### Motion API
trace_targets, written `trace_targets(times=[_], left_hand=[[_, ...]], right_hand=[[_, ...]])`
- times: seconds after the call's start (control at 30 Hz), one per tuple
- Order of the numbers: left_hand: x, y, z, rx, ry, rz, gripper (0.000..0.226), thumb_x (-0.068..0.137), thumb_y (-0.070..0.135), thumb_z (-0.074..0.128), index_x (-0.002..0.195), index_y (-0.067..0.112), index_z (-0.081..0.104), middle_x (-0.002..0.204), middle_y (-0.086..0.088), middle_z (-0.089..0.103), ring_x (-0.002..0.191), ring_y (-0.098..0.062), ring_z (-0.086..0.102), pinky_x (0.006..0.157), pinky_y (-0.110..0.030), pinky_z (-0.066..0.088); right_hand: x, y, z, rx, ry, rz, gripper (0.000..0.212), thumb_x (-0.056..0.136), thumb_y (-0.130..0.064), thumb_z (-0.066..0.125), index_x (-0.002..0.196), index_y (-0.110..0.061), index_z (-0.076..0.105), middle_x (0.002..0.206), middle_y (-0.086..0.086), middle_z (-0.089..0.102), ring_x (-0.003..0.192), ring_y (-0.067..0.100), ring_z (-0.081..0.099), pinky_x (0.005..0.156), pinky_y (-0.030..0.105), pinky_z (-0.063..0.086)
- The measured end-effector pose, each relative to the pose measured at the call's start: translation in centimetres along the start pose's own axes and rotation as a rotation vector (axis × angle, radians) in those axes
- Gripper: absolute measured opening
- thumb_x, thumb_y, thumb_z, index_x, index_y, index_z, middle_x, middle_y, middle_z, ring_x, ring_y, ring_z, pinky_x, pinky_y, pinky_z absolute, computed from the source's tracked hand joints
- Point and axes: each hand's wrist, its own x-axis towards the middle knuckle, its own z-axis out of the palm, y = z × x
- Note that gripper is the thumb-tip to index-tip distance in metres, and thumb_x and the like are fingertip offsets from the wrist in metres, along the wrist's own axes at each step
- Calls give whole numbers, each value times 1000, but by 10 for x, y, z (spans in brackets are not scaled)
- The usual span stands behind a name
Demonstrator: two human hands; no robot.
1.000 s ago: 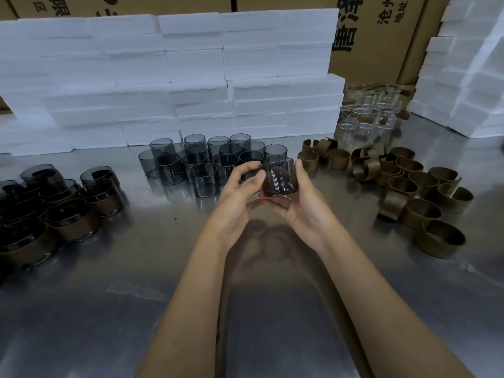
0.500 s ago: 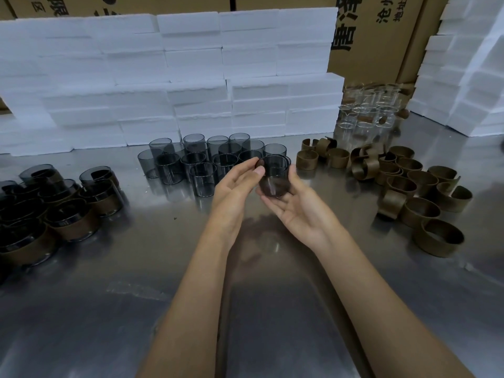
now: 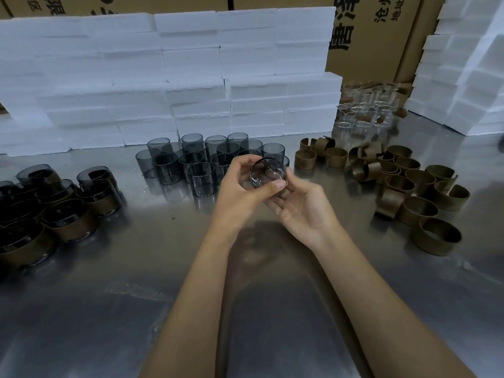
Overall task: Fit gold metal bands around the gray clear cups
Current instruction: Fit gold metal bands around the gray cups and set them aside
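holding one gray cup (image 3: pixel 268 173) above the middle of the tabletop (image 3: pixel 114 309), both hands meet just in front of a cluster of bare gray cups (image 3: pixel 196 162). the cup is tipped so its open mouth faces the camera. the left hand (image 3: pixel 240 192) grips it with the thumb laid across the near rim and the other fingers curled over the far left side. the right hand (image 3: pixel 305 205) lies palm up beneath and to the right of the cup, its fingers loosely curved and cradling the underside; how tightly they press cannot be told. no band is on the held cup.

the cluster of bare gray cups stands upright on the far middle of the tabletop, packed close together. to the right lies a loose pile of gold bands (image 3: pixel 409 186), open rings, some standing on edge and some leaning on each other, spreading from the far middle toward the near right. at the left stands a group of finished cups (image 3: pixel 62 211), each dark cup wrapped by a gold band around its lower part.

at the far right, clear glass cups (image 3: pixel 362 113) stand together. white foam blocks (image 3: pixel 169 77) are stacked along the far edge, and more rise at the right, with cardboard boxes (image 3: pixel 381 36) behind.
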Motion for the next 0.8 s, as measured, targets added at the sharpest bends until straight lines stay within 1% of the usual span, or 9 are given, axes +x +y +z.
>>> trace_targets(times=[0.07,0.2,0.3,0.37,0.43,0.5,0.6,0.7,0.8], left_hand=[[0,0,1,27,68,3,52,73,9,90,115,12,59,108,2,66,101,-5,64,91,-17,51],[1,-3,3,8,179,14,39,76,21,89,96,20,57,90,7,60,76,5,58,74,-12,48],[2,-3,2,-40,248,23,21,84,22,83,88,18,63,86,5,65,75,1,59,72,-12,47],[4,-3,0,-80,269,17,9,90,17,77,87,16,69,86,4,71,77,1,64,74,-12,49],[4,-3,-1,-86,252,3,6,95,12,71,92,17,74,91,4,75,85,1,68,80,-14,51],[4,-3,-1,-86,207,-27,17,99,8,63,99,20,75,102,4,77,100,-4,70,93,-21,53],[3,-3,1,-116,101,-97,32,103,1,52,116,23,71,121,-1,73,123,-16,64,113,-35,45],[3,-3,2,-122,-23,-142,43,103,-4,47,137,18,60,133,0,67,131,-9,57,116,-29,40],[2,-5,1,-116,-114,-134,54,99,-9,50,147,15,51,128,11,67,121,8,59,103,-14,43]], right_hand=[[0,3,1,-34,-18,15,26,94,-23,59,108,-3,67,112,17,68,113,28,63,102,38,53],[0,7,2,-89,-45,48,28,94,-23,58,111,-3,68,108,16,70,108,27,66,107,40,50],[1,8,1,-75,-35,69,47,88,-24,62,127,2,62,118,20,68,116,31,65,112,43,46],[1,8,0,-57,-23,67,44,85,-24,64,122,0,64,113,19,71,111,31,68,109,43,49],[2,7,-1,-27,-4,52,39,84,-24,65,117,-3,66,110,17,74,108,31,71,106,42,51],[3,5,-3,4,21,33,40,86,-24,65,120,-2,66,113,18,74,116,32,68,105,43,51],[5,2,-6,48,56,17,39,98,-23,58,129,1,62,122,20,71,124,35,64,110,44,48],[4,-1,-8,69,79,0,32,102,-23,54,124,-1,64,112,18,74,113,32,69,112,45,46],[3,-3,-8,88,86,-12,40,102,-23,54,131,3,60,124,22,70,122,34,65,109,44,49]])
